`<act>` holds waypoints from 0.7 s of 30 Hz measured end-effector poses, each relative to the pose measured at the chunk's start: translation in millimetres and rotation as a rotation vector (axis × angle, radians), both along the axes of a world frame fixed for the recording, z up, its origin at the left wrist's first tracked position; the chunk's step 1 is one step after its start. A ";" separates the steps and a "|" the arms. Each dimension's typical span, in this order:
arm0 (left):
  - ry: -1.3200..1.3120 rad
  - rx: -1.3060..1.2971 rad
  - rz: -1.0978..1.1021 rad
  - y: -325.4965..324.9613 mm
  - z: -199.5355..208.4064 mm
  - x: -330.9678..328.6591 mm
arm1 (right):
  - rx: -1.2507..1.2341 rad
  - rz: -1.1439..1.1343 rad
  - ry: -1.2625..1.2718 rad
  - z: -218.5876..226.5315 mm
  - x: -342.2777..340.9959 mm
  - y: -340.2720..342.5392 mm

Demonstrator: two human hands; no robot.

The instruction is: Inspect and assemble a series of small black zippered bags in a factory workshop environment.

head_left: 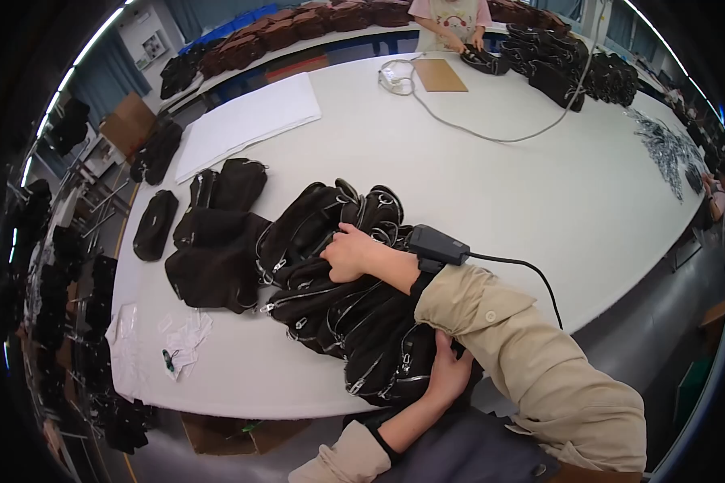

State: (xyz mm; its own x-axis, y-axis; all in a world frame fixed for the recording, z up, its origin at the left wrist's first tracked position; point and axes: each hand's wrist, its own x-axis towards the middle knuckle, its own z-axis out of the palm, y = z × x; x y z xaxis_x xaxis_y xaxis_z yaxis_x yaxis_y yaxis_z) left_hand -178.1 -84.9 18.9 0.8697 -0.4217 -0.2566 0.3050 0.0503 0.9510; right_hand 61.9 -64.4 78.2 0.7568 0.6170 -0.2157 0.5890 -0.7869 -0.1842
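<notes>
A heap of black zippered bags [322, 310] with silver zips lies along the near edge of the white table. Reaching across from the right, my right hand [350, 253] has its fingers curled down on a black bag at the heap's upper middle; the fingertips are partly hidden. Below that forearm, my left hand [449, 372] grips the near right end of the heap, thumb up, with most fingers hidden behind a bag. My forearms cross. A black box-shaped device [439, 245] with a cable sits on my right wrist.
Left of the heap lie several more black pouches [217, 270], plus paper scraps [187, 338]. Farther off are white sheets [254, 121], a brown board [441, 76] and a grey cable [499, 140]. A person [451, 24] handles a black bag across the white table [540, 209].
</notes>
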 end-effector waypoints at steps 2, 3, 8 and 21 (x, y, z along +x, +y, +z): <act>-0.039 -0.072 0.082 -6.5 19.6 6.0 | -0.015 0.037 0.010 -2.3 -5.3 25.5; 0.109 -0.125 0.041 -6.2 21.2 9.1 | -0.016 0.046 -0.016 -2.5 -7.0 31.4; 0.374 -0.320 -0.259 38.1 84.7 1.5 | 0.592 -0.001 -0.292 17.6 -35.7 -36.3; -0.382 1.280 -0.320 272.0 28.1 288.6 | 0.419 -0.794 -0.206 -53.4 -357.3 -66.3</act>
State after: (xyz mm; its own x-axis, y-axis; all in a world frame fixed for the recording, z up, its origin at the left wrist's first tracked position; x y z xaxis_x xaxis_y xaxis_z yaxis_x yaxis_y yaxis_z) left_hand 110.4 187.1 47.0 0.8837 -0.2679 -0.3838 -0.1518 -0.9397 0.3065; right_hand -295.3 -130.7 24.8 0.9902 -0.1031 0.0943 -0.0430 -0.8670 -0.4965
